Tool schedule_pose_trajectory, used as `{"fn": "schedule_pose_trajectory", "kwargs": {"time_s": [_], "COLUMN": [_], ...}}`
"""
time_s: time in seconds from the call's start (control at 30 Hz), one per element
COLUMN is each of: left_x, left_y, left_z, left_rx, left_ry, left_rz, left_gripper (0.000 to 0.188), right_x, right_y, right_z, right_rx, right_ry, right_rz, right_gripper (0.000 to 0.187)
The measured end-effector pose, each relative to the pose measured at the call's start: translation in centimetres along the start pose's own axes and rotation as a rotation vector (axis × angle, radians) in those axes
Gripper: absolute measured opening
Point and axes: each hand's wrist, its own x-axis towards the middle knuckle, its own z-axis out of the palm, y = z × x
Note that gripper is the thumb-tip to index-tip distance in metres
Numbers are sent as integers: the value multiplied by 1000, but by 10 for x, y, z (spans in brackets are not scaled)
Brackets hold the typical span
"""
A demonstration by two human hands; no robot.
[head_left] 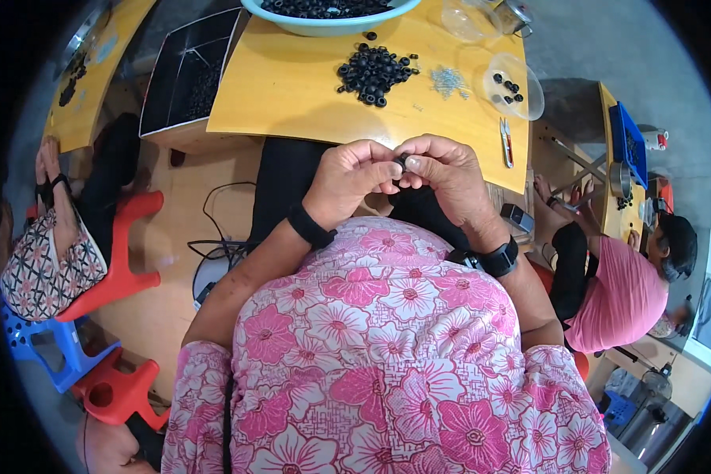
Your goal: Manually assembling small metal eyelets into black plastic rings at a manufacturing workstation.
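Just off the near edge of the yellow table (292, 87), my two hands meet around a small black ring-shaped part (403, 160). My left hand (357, 175) pinches it between thumb and fingers from one side, and my right hand (442, 175) does the same from the other. The fingertips cover much of the part. Beyond my hands lies a pile of similar black ring parts (375, 73). To its right is a small heap of thin silvery pieces (448, 82), too small to make out.
A light-blue basin (332, 24) of black parts stands at the far edge. On the right are a clear plastic dish (494, 99) with several black parts and small snips (506, 142). A black-lined box (189, 79) stands left. People sit on both sides.
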Motion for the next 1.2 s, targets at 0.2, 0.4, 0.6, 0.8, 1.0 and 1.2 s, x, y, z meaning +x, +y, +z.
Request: {"fn": "schedule_pose_trajectory", "kwargs": {"time_s": [0.2,0.4,0.6,0.8,1.0,1.2], "left_x": [0,-1,-2,-1,0,0], "left_y": [0,1,2,0,-1,0], "left_z": [1,4,0,0,-2,0], "left_rx": [-18,-13,65,88,80,54], "left_ry": [-51,-27,-54,-39,-46,-39], "left_rz": [-18,76,61,71,93,81], "left_gripper": [13,13,17,16,15,14], "right_x": [-2,-3,-4,-4,-4,-5], "right_y": [2,-1,0,0,1,-3], "right_z": [-5,-2,-3,-4,-4,-2], "right_rx": [99,147,139,67,18,-49], "right_ry": [-57,-37,-7,5,11,17], "right_rz": [-10,19,-23,-50,-82,-123], "right_gripper": [12,14,15,14,13,12]}}
